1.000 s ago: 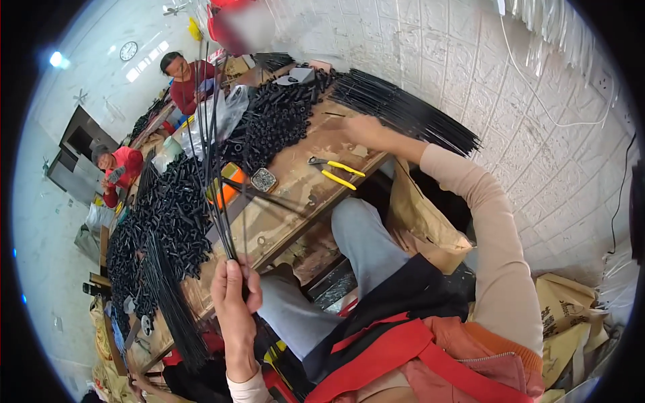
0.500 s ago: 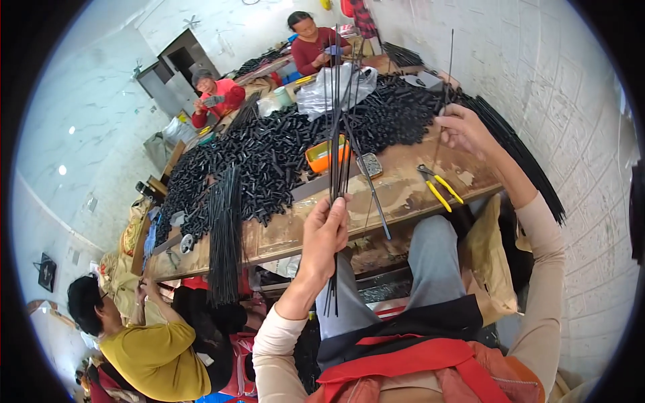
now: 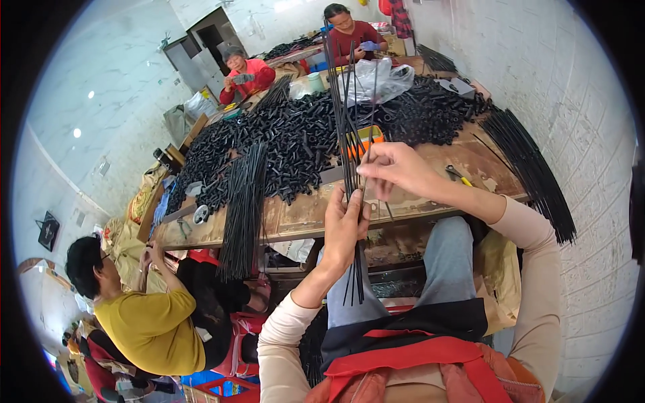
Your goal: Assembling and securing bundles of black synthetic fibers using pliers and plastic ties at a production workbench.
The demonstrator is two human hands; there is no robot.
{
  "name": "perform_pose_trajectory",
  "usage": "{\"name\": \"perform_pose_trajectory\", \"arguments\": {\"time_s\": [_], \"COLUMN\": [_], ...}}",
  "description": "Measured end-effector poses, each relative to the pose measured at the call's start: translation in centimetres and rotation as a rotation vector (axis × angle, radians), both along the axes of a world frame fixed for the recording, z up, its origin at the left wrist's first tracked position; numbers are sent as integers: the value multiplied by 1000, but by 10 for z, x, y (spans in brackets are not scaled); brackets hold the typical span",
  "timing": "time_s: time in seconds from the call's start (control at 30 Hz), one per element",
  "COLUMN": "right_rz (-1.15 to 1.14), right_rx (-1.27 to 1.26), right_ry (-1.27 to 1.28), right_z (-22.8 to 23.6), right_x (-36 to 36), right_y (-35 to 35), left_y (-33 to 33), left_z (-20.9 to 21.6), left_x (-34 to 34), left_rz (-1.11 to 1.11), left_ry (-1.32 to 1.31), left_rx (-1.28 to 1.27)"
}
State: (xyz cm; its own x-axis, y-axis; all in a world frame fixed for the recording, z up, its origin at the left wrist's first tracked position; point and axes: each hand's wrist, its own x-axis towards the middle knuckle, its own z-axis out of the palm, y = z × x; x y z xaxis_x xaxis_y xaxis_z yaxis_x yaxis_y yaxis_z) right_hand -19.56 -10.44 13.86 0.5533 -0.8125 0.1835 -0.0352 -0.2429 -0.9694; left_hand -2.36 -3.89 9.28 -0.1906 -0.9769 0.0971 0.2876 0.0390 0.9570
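Observation:
My left hand (image 3: 345, 223) is closed around a bundle of long thin black rods (image 3: 348, 141), held upright above my lap at the table's front edge. The lower ends stick out below my fist. Just above it, my right hand (image 3: 398, 169) pinches a single thin black rod (image 3: 373, 111) between thumb and fingers, close beside the bundle. Behind my hands an orange box (image 3: 373, 133) is partly hidden. Pliers with yellow handles (image 3: 459, 176) lie right of my right wrist, partly covered by my forearm.
A large heap of short black tubes (image 3: 275, 151) covers much of the table. More rods lie in bundles at the left (image 3: 243, 208) and at the right (image 3: 531, 171) by the wall. A clear plastic bag (image 3: 383, 80) sits on the heap. Three co-workers sit around, one in yellow (image 3: 148, 322).
My right hand has come left from over the table's right side to the bundle, bringing its single rod. My left hand has moved slightly right with the bundle; the view has shifted.

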Motion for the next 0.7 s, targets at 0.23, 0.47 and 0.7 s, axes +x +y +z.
{"name": "perform_pose_trajectory", "arguments": {"time_s": [0.23,0.47,0.7], "right_rz": [-335,10,-150], "right_rx": [-244,53,-113], "right_ry": [-93,-211,-12], "right_z": [20,47,45], "right_x": [-16,13,10], "right_y": [-43,-53,-37], "left_y": [12,26,25], "left_z": [-1,-13,-8], "left_x": [19,16,19], "left_rz": [88,127,198], "left_ry": [-25,-47,-60], "left_rx": [-12,24,-104]}}
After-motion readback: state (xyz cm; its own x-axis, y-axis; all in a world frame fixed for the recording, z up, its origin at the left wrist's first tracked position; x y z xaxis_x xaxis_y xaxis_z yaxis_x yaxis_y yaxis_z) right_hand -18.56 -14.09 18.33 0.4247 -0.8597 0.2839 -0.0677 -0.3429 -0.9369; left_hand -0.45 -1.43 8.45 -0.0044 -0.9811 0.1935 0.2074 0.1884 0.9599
